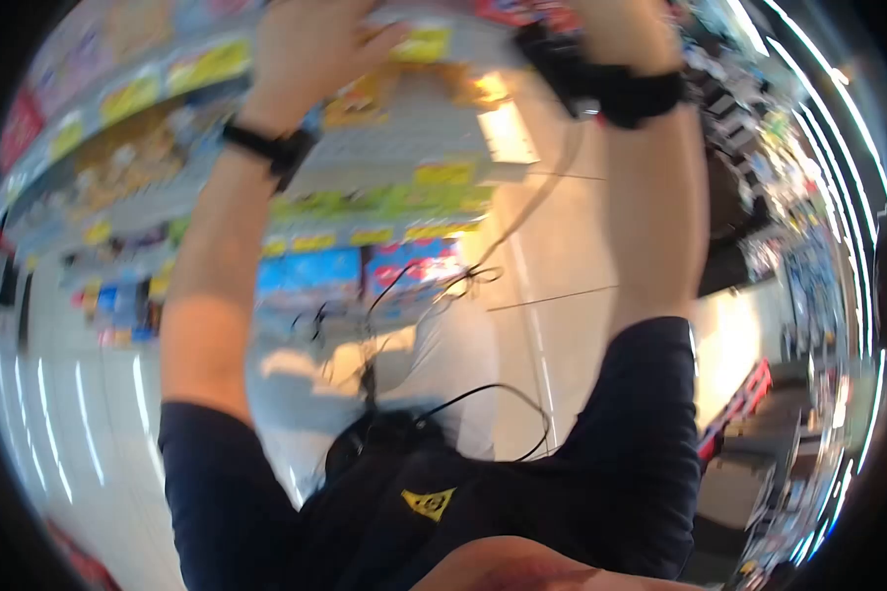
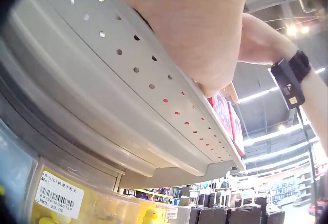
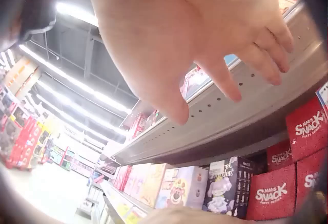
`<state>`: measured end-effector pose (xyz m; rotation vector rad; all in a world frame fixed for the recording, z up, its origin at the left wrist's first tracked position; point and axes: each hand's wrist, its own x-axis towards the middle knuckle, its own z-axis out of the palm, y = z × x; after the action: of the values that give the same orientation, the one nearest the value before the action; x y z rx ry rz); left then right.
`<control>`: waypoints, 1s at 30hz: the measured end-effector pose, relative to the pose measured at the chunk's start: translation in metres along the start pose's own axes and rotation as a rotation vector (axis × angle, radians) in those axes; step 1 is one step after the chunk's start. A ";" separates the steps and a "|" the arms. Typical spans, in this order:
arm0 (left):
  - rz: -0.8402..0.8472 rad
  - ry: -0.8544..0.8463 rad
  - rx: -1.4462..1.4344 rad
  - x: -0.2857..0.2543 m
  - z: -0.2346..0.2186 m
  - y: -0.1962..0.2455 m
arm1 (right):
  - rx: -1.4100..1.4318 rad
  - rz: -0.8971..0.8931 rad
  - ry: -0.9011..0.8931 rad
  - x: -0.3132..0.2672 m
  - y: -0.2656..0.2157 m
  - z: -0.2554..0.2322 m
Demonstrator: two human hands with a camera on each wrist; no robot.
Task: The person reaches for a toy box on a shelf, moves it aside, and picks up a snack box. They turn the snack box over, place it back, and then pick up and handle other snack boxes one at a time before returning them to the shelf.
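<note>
In the head view my left hand [image 1: 310, 49] is at the top, thumb stretched sideways, its fingers cut off. The left wrist view shows that hand [image 2: 189, 29] against the edge of a perforated pale shelf [image 2: 138, 70], near red boxes [image 2: 223, 114]; its fingertips are hidden. My right hand [image 3: 195, 34] has its fingers spread and holds nothing visible, in front of a shelf edge [image 3: 205, 106] in the right wrist view. Below that edge stand red SNACK boxes [image 3: 271, 196], a dark box with a figure [image 3: 225, 188] and a pale box with a bear [image 3: 182, 188].
Yellow price labels [image 1: 207, 64] line the blurred shelves. Tiled floor [image 1: 552, 236] lies right of the shelving, and dangling black cables [image 1: 473, 276] cross it. In the left wrist view, yellow packs [image 2: 102, 206] are below the shelf. A red display [image 3: 23, 144] stands across the aisle.
</note>
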<state>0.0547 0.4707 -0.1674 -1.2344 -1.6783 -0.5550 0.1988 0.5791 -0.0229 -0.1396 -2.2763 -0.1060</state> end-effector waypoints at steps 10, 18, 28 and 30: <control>-0.036 -0.080 -0.059 0.011 -0.010 0.007 | -0.294 0.060 0.039 0.044 0.038 0.070; -0.032 -0.052 -0.049 0.010 -0.008 0.006 | -0.150 0.154 -0.284 0.074 0.061 0.088; -0.030 0.050 -0.059 0.008 -0.004 0.005 | -0.157 0.045 -0.266 0.091 0.090 0.090; -0.054 0.016 -0.052 0.005 -0.004 0.003 | -0.046 0.012 -0.347 0.096 0.096 0.080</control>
<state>0.0588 0.4714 -0.1615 -1.2217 -1.6973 -0.6439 0.0896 0.6906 0.0008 -0.2089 -2.6196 -0.1365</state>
